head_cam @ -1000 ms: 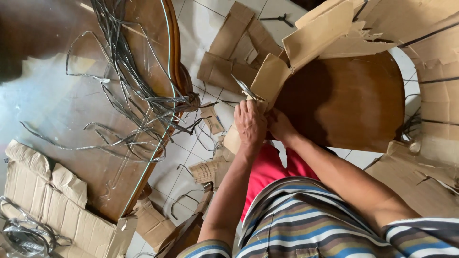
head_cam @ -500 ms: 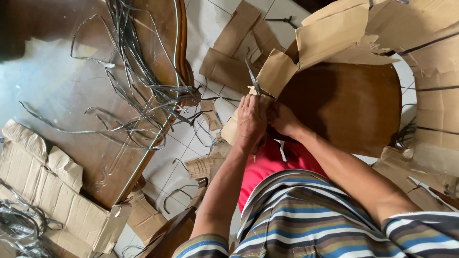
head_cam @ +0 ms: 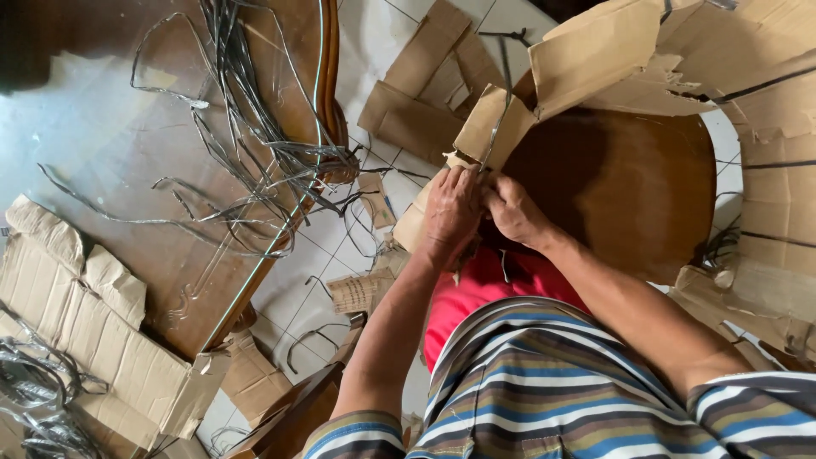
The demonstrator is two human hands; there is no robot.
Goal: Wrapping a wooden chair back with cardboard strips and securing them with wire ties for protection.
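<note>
both hands, left hand (head_cam: 453, 208) and right hand (head_cam: 512, 212), fingers clamped on the cardboard flap (head_cam: 493, 127) beside a taut strap (head_cam: 503, 102): risk of strap snapping back or cutting fingers.

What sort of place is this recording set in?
Probably a home or small workshop floor used for unpacking furniture: white floor tiles, torn cardboard wrapped around a round wooden piece, and cut packing straps heaped on another wooden panel.

A torn flap of brown corrugated cardboard (head_cam: 493, 127) stands tilted at the rim of a round, dark wooden tabletop (head_cam: 620, 187), partly peeled from the wrapping that covers it. A thin dark packing strap (head_cam: 503, 93) runs across the flap, bent over its upper edge.
</note>
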